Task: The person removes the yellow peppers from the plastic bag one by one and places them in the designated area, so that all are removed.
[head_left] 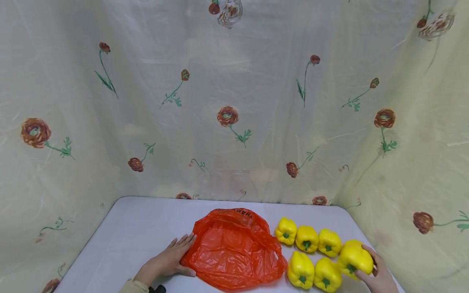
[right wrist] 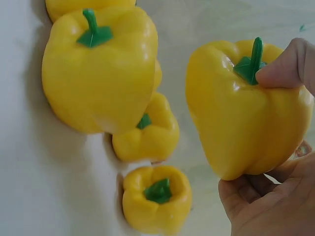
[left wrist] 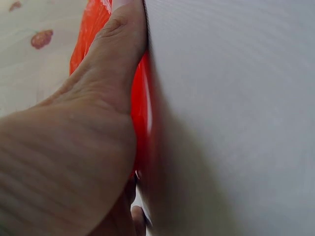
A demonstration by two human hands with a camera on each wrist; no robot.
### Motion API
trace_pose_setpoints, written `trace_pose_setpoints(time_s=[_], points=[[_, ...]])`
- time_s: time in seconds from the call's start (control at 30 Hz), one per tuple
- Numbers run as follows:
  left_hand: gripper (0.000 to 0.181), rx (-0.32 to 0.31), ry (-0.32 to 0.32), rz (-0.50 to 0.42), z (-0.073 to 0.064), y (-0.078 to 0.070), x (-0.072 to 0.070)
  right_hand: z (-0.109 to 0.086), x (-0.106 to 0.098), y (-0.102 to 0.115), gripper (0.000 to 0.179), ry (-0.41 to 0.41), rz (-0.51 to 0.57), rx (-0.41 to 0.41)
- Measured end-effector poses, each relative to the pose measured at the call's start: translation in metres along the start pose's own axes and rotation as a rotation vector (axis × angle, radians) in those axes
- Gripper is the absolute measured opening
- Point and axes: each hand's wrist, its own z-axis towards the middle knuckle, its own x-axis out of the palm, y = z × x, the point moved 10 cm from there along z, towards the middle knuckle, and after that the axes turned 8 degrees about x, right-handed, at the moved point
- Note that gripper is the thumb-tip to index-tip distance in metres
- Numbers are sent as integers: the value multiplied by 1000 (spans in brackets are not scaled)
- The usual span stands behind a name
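Note:
A red plastic bag [head_left: 231,252] with dark lettering near its far rim lies spread on the table, its mouth side loose and crinkled. My left hand [head_left: 172,256] rests on the bag's left edge with fingers straight and thumb apart; in the left wrist view the thumb [left wrist: 110,54] lies along the red plastic. At the right, my right hand [head_left: 379,272] grips a yellow bell pepper [head_left: 354,258] with a green stem. The right wrist view shows that pepper [right wrist: 246,113] between the thumb at its stem end and the fingers at its other end, held off the table.
Several more yellow bell peppers stand right of the bag: a back row with a pepper [head_left: 307,239] in its middle, and a front pair with a pepper [head_left: 300,270] close to the bag. The white table [head_left: 146,219] is bordered by a flowered curtain [head_left: 256,142].

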Motion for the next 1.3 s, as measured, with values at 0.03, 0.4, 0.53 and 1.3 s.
trace_pose_setpoints(time_s=[0.03, 0.4, 0.53, 1.3], points=[[114, 0, 0, -1, 0, 0, 0, 2, -1, -5, 94, 10, -11, 27], [114, -3, -4, -6, -1, 0, -2, 17, -9, -31, 95, -4, -23, 44], [113, 0, -1, -9, -1, -1, -1, 23, -7, -40, 94, 10, -67, 48], [113, -4, -2, -7, 3, 2, 0, 52, 15, -84, 98, 118, 7, 127]])
